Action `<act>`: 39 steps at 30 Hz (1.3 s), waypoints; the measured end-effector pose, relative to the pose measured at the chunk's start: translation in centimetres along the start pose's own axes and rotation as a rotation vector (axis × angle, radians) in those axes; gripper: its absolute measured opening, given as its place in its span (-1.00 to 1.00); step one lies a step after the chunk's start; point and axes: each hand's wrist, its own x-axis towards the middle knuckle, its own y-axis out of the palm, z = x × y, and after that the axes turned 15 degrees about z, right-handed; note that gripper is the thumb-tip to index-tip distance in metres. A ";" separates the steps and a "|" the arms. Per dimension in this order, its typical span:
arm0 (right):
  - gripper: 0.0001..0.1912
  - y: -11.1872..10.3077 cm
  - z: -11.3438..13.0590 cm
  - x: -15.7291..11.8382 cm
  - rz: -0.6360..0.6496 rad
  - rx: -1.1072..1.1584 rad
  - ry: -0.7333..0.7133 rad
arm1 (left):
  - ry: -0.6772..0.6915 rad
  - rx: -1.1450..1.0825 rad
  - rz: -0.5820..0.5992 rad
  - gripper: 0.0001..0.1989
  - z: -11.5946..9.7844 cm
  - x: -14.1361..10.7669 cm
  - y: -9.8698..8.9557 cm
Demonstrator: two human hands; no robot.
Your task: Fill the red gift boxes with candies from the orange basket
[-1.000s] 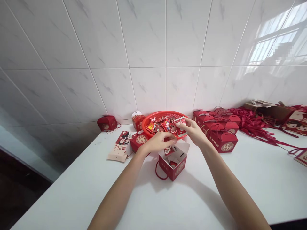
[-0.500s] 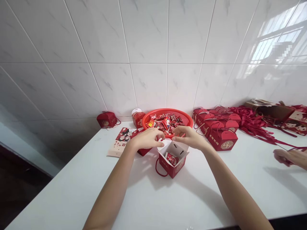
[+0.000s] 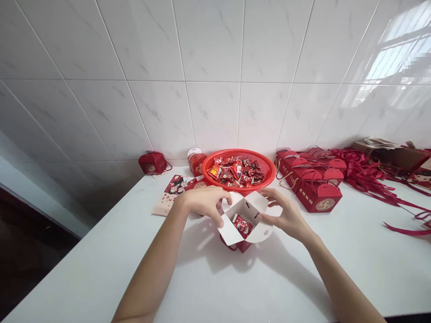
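An open red gift box stands on the white table, its white flaps spread outward and a red candy packet inside. My left hand is at the left flaps, with thumb and fingers apart around their edges. On the other side, my right hand touches the right flap, its fingers and thumb also spread. A red cord handle hangs at the box's left side. Just behind the box is a red basket full of wrapped candies.
Closed red boxes stand in a group at the right, beside dark red ribbons. At the left are a small red box and a printed card. A tiled wall rises behind the table.
Both my hands have come down around the box, and its flaps are now folded outward. The other person's hand at the right has left the view. The view has shifted slightly.
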 end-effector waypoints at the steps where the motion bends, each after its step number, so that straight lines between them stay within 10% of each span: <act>1: -0.45 0.2 0.1 -0.2 -0.010 0.007 -0.030 | 0.020 0.002 0.004 -0.36 -0.1 -0.2 0.0; 7: -0.52 1.0 0.8 -0.9 0.037 0.131 -0.135 | 0.278 -0.060 0.064 -0.32 -0.4 -0.5 0.2; 13: -0.48 1.3 0.5 -1.2 0.214 0.185 -0.158 | 0.103 -0.030 -0.150 -0.29 -1.5 2.3 1.7; 17: -0.57 2.2 0.0 -0.8 0.047 0.149 -0.150 | 0.030 0.024 -0.212 -0.17 -2.7 3.3 2.5; 22: -0.76 3.8 -0.4 -0.1 -0.175 0.038 -0.123 | 0.152 0.073 -0.230 -0.72 -3.5 3.4 2.6; 29: -0.81 4.7 -1.3 0.4 -0.390 0.007 -0.076 | 0.135 0.055 -0.127 -0.65 -4.3 3.1 2.8; 39: -0.43 5.2 -0.9 -2.8 -0.319 -0.248 0.015 | 0.145 0.065 -0.124 -0.60 -4.6 5.3 4.3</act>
